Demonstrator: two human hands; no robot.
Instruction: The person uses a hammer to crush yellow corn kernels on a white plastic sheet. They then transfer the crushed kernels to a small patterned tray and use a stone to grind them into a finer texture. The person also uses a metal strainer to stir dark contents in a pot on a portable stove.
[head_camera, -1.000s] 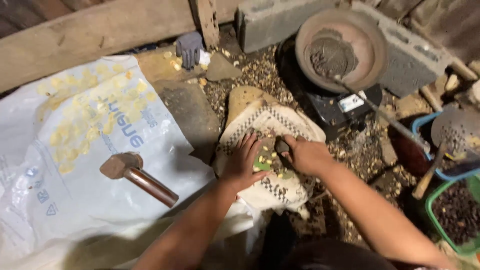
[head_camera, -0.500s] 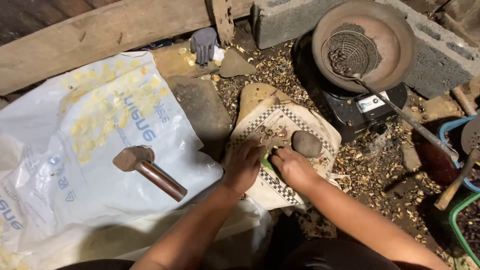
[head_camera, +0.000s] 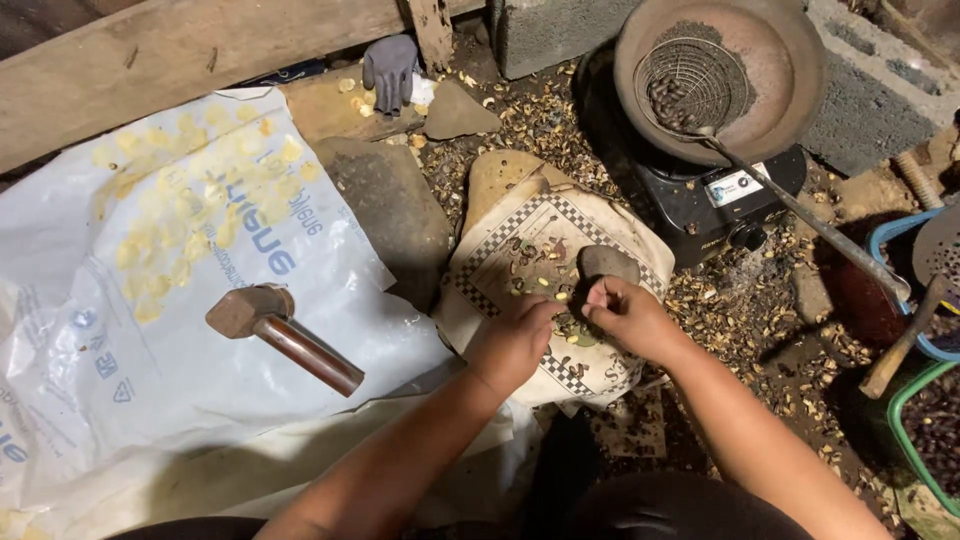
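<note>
My left hand (head_camera: 515, 340) rests knuckles-up on a checkered cloth (head_camera: 520, 225) draped over a flat stone, its fingers curled among loose nut pieces (head_camera: 530, 275). My right hand (head_camera: 630, 318) is beside it, with fingertips pinched on a small nut piece near the cloth's middle. A small grey stone (head_camera: 608, 262) lies on the cloth just beyond the right fingertips. What the left fingers hold is hidden.
A hammer (head_camera: 280, 335) lies on a white plastic sack (head_camera: 120, 330) strewn with yellow kernels at left. A pan (head_camera: 780, 70) with a wire skimmer (head_camera: 690, 85) sits on a black burner (head_camera: 700, 205). A grey glove (head_camera: 390, 65), concrete blocks, a wooden beam and tubs at right surround me.
The view has tilted, bringing the pan and burner lower in frame. Both hands stay on the cloth. The grey stone now lies free beyond my right fingertips.
</note>
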